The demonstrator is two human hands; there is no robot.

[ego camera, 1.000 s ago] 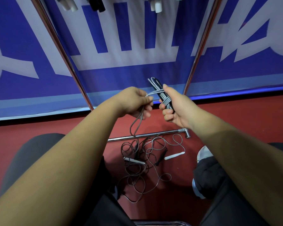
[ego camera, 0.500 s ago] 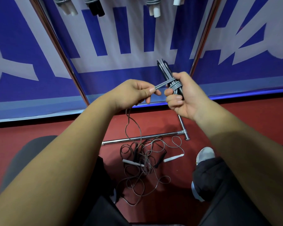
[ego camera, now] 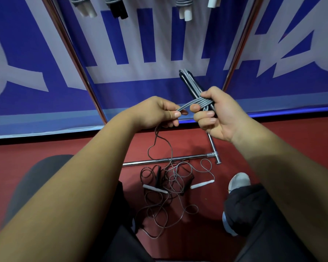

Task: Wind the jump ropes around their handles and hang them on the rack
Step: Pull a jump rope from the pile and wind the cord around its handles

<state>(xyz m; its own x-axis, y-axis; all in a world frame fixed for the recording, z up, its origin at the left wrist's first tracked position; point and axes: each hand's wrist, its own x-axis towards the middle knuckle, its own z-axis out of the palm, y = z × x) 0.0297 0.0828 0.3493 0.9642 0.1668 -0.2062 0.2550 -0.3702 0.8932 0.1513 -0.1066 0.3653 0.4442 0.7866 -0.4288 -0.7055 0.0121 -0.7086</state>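
We are seeing loose ropes [ego camera: 154,188] lying on the floor [ego camera: 292,140] just before the rack's base bar [ego camera: 165,161] (wound ropes [ego camera: 184,1] hanging above).

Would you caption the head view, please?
Right hand grips black handles; left hand pinches grey rope wrapped around them.

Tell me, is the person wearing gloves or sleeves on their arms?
No gloves, no sleeves in view. The left hand and right hand are bare, and so are the left forearm and right forearm. No watch, bracelet or ring shows. The fingernails are short and unpainted.
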